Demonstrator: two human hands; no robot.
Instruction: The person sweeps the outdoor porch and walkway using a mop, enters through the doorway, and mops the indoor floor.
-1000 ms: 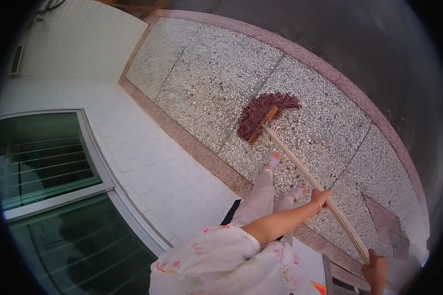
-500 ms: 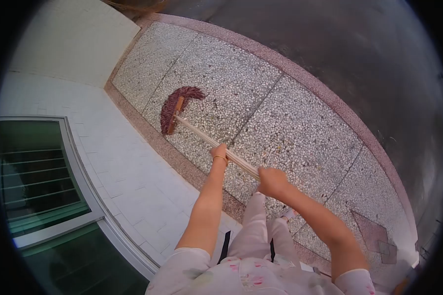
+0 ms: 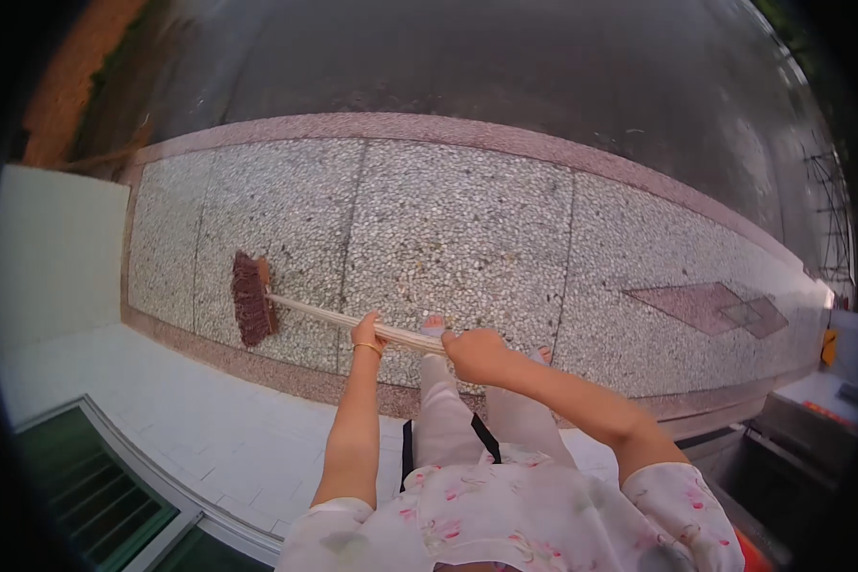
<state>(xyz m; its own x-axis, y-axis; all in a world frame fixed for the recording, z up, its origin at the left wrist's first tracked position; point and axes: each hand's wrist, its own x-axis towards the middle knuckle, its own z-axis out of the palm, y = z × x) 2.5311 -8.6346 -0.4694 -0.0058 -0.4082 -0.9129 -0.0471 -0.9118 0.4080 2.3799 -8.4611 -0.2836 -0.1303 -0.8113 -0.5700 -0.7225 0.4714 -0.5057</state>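
Observation:
A mop (image 3: 324, 315) with a pale wooden handle crosses in front of me. Its dark red string head (image 3: 250, 300) lies on the pebbled floor (image 3: 448, 229) to the left, near a brown wooden block. My left hand (image 3: 368, 330), with a bracelet at the wrist, is closed around the middle of the handle. Nearer its upper end, my right hand (image 3: 477, 356) wraps the handle too. My feet stand on the floor just beyond and below the hands.
A white tiled wall (image 3: 210, 429) with a green-glazed window (image 3: 95, 486) runs along the lower left. A pale wall (image 3: 57, 253) closes the left end. Beyond the pinkish border (image 3: 429, 127) lies dark grey pavement (image 3: 505, 67). At the lower right stands a dark basin-like unit (image 3: 782, 458).
My view has turned to the right, bringing the diamond floor pattern and right-hand unit further in. The mop head's strings have swung straighter. Both hands keep their hold on the handle.

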